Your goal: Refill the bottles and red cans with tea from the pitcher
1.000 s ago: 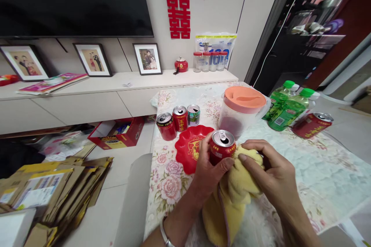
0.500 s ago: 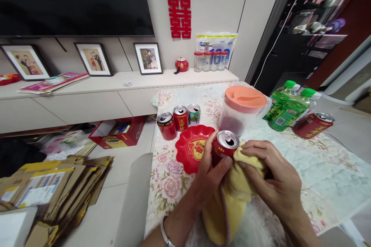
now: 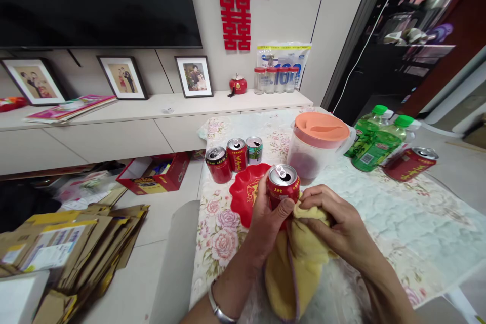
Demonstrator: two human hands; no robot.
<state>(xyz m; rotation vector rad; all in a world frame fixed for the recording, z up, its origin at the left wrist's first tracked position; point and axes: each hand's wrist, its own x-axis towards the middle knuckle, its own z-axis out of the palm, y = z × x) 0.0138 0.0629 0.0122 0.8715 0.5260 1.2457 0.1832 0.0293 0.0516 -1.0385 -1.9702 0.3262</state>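
Observation:
Wrapped around a red drink can (image 3: 283, 187) with an opened top is my left hand (image 3: 268, 215), a bangle on its wrist. The can is nearly upright above the near right part of a red scalloped plate (image 3: 243, 207). My right hand (image 3: 336, 220) grips a yellow cloth (image 3: 311, 243) whose bunched edge is against the can's right side. The rest of the cloth hangs down towards me. Behind the plate stand two red cans (image 3: 219, 167) (image 3: 237, 156) and a shorter green-and-dark can (image 3: 254, 152), all with opened tops.
A clear pitcher (image 3: 309, 154) with an orange lid stands behind my hands. To its right are green bottles (image 3: 381, 144) and a large red can (image 3: 412, 164). A flowered cloth covers the table (image 3: 220, 248). Flattened cardboard (image 3: 94, 248) and a red box (image 3: 159, 177) lie on the floor.
Both hands have shifted left and slightly up, carrying the can and the cloth's bunched end with them. The can now hides more of the plate. Other objects have stayed put.

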